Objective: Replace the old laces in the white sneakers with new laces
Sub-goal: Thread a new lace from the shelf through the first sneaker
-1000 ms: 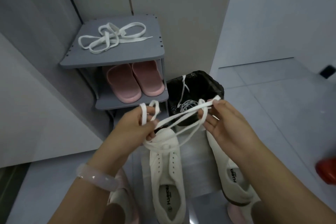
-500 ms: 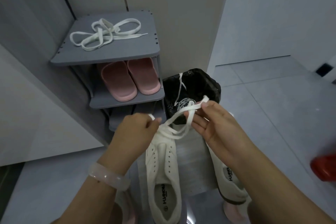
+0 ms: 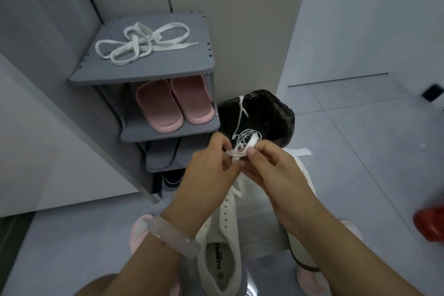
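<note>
Between both hands (image 3: 242, 163), flat woven lace (image 3: 243, 149)

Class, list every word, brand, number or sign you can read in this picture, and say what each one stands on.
"HUANQIU" or close to it: dark print on the insole of the left sneaker, seen upside down and blurred, so the spelling is unsure.
A round logo below that word on the same insole: too small to read.
Nothing readable on the shelf, slippers or bin.

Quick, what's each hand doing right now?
Left hand: closed, pinching the lace above the sneaker.
Right hand: closed, pinching the same lace.
</note>
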### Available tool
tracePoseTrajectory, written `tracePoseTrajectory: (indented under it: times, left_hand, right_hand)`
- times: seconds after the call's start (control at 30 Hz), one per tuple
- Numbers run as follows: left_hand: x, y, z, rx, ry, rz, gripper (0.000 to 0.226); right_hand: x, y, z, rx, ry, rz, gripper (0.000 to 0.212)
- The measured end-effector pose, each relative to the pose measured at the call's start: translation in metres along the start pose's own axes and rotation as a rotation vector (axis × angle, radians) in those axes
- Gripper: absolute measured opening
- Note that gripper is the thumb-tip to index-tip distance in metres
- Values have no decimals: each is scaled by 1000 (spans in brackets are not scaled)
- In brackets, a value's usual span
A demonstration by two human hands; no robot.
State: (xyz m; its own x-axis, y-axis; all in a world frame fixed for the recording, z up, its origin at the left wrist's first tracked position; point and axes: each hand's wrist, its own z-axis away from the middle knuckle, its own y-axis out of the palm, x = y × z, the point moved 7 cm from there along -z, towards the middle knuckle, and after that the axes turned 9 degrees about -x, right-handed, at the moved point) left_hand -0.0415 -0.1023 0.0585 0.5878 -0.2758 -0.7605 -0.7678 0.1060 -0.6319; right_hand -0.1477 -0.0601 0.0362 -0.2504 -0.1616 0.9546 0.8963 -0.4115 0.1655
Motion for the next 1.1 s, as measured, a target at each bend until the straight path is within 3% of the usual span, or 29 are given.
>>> tracePoseTrajectory:
  times: [0.13, 0.23, 0.4, 0.53, 0.73, 0.83, 1.0, 1.1]
  left_hand:
    - [-8, -1, 0, -5, 62, -2, 15]
    - [-8, 4, 1, 113, -11, 131, 26]
    - [-1, 7, 5, 282, -232, 424, 21]
    - [-7, 1, 4, 268, -282, 548, 18]
    - [-5, -8, -1, 124, -309, 614, 21]
    - [-1, -18, -4, 45, -312, 642, 20]
    - [-18, -13, 1, 177, -201, 651, 20]
    - [-31, -2, 17, 510, -111, 598, 16]
  right_hand:
    - [5, -3, -1, -11, -20, 9, 19]
    - [12, -17, -7, -106, -12, -25, 19]
    - [15, -49, -24, -282, 128, -447, 21]
    - [16, -59, -29, -295, 133, -514, 22]
    - [6, -41, -22, -114, 149, 127, 18]
    - [0, -31, -17, 27, 196, 299, 25]
    - [-30, 17, 18, 382, 514, 105, 45]
    - [-39, 33, 27, 376, 651, -211, 44]
